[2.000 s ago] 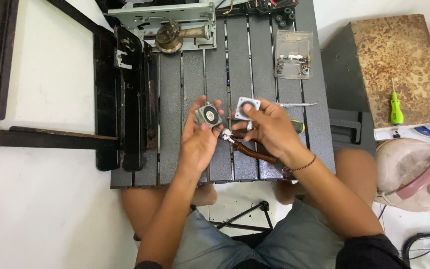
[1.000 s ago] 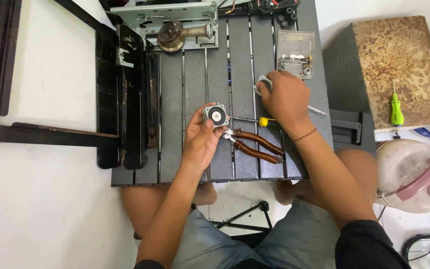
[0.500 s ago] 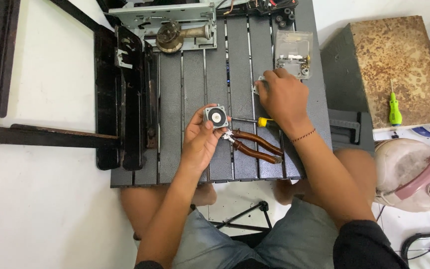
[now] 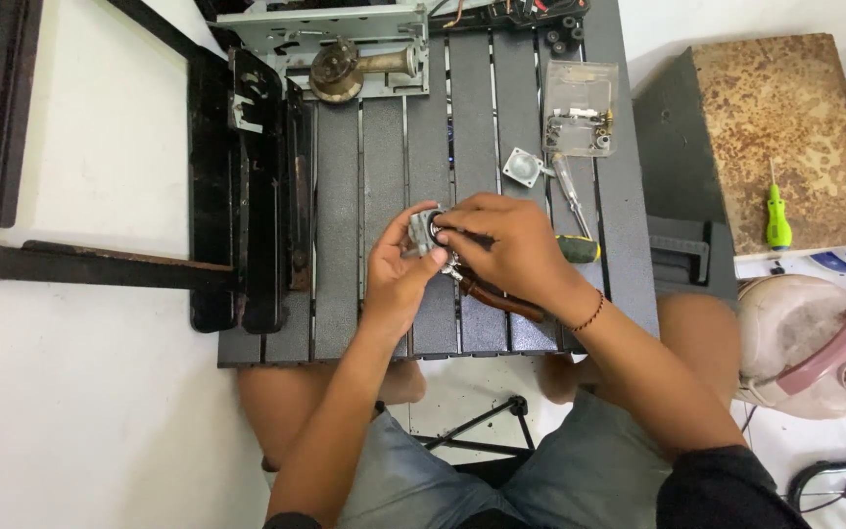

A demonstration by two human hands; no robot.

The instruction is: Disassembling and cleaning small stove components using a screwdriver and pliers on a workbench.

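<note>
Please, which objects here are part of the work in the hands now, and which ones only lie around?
In hand:
left hand holding small grey motor part
right hand touching its front

Lying about:
pliers
screwdriver
small square cover plate
clear parts box
green screwdriver on rusty box
black frame

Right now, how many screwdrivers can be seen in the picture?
2. A green screwdriver lies on the rusty box at the right. Another, with a yellow and black handle, lies on the slatted table beside the right hand. More may be hidden.
</note>
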